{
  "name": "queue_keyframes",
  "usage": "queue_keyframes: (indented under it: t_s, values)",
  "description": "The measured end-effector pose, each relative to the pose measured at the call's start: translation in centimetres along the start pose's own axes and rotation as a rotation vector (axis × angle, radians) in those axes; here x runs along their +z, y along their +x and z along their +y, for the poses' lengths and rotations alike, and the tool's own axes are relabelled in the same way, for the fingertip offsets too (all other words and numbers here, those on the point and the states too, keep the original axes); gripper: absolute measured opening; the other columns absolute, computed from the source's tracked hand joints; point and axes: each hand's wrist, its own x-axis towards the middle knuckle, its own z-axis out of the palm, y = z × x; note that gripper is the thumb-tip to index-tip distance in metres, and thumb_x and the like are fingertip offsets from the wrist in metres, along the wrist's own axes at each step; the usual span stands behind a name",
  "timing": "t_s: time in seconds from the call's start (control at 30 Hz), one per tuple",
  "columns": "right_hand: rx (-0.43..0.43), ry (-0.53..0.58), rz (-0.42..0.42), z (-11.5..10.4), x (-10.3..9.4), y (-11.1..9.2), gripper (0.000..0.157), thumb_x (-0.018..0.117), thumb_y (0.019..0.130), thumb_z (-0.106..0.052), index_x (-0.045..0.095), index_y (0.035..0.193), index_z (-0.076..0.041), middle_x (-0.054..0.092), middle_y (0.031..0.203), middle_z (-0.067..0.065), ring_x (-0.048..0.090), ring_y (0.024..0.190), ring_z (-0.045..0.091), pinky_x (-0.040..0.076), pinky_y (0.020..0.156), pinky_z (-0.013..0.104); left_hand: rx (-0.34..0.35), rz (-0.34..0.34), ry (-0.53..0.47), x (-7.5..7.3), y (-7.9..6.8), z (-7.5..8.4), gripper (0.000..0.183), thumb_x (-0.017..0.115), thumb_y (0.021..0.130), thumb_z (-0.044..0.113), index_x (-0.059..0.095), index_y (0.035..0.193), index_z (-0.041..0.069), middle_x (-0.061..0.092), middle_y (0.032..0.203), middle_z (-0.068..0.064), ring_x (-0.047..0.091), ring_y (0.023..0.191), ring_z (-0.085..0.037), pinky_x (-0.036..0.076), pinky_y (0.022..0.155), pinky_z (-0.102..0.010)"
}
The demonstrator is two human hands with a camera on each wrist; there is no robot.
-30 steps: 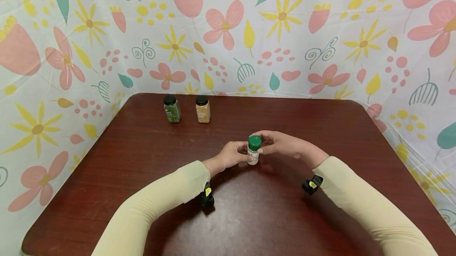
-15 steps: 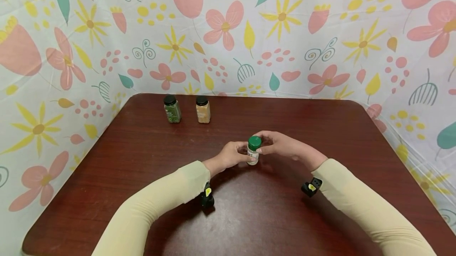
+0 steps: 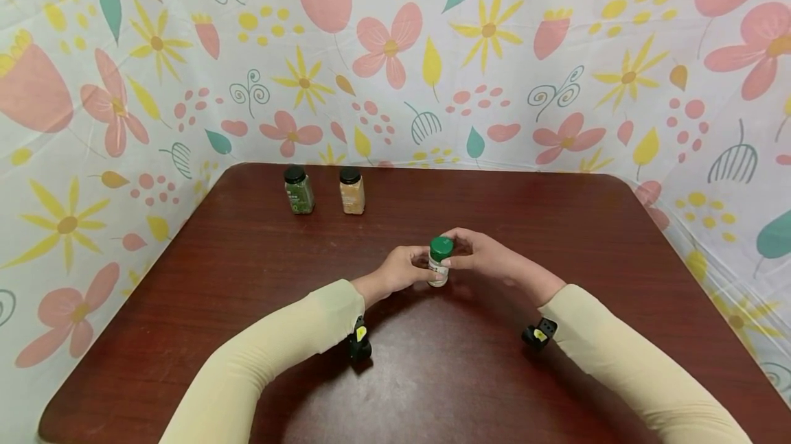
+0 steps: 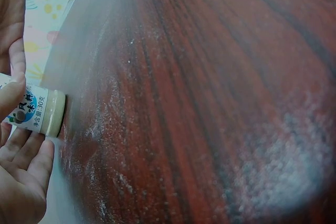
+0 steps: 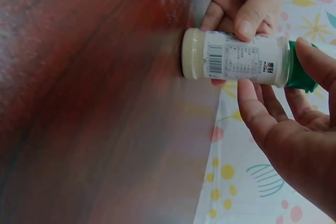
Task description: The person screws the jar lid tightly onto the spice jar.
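A small seasoning bottle (image 5: 236, 59) with a white label and pale contents stands upright on the table (image 3: 395, 389), its green cap (image 3: 441, 247) on top. My left hand (image 3: 398, 270) grips the bottle's body from the left, thumb across the label. From the right, my right hand (image 3: 491, 256) holds the top, with its thumb (image 5: 312, 59) on the green cap and its fingers curled round the far side. In the left wrist view, the cap is out of frame and the label (image 4: 34, 108) shows between both hands.
Toward the back left of the table stand two black-capped jars: one with green contents (image 3: 300, 195) and one with pale orange contents (image 3: 353, 195). A flower-patterned cloth (image 3: 395, 101) hangs behind and along the sides of the table.
My right thumb has shifted slightly left over the bottle's top, and the right wrist and sleeve have dropped a little. My left hand and the bottle stay in place.
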Motion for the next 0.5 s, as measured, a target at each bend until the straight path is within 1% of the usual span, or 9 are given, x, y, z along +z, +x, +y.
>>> queue_keyframes:
  t_s: [0.1,0.3,0.4,0.5]
  values:
    - [-0.008,0.004,0.028,0.2,0.4,0.0,0.042,0.065,0.101,-0.011,0.052,0.139,0.002,0.064,0.133,0.023,0.059,0.128,0.038,0.054,0.103,0.049,0.002,0.002,0.002,0.0,0.0,-0.1,0.047,0.08,0.09,0.016,0.068,0.134,0.008,0.074,0.125,-0.015,0.07,0.118,-0.026,0.057,0.098,-0.033]
    - [-0.017,0.024,0.063,0.3,0.8,-0.1,0.041,0.067,0.1,-0.012,0.053,0.136,0.002,0.065,0.13,0.022,0.061,0.124,0.034,0.053,0.103,0.046,0.014,0.008,0.006,0.0,-0.2,0.0,0.046,0.08,0.089,0.015,0.068,0.133,0.006,0.074,0.125,-0.016,0.07,0.116,-0.026,0.056,0.098,-0.033]
    - [-0.027,0.014,0.082,0.3,1.0,-0.2,0.039,0.066,0.1,-0.012,0.053,0.134,0.003,0.065,0.129,0.022,0.061,0.124,0.034,0.053,0.103,0.047,0.027,0.007,0.009,-0.1,-0.2,0.0,0.045,0.08,0.089,0.014,0.069,0.132,0.006,0.075,0.123,-0.015,0.071,0.114,-0.024,0.056,0.096,-0.032]
    - [-0.036,-0.006,0.108,0.3,1.3,-0.2,0.039,0.067,0.1,-0.012,0.053,0.133,0.002,0.066,0.128,0.021,0.062,0.123,0.033,0.052,0.104,0.048,0.026,-0.001,0.008,-0.1,-0.2,0.0,0.044,0.08,0.089,0.015,0.07,0.131,0.008,0.075,0.123,-0.014,0.071,0.113,-0.023,0.057,0.096,-0.032]
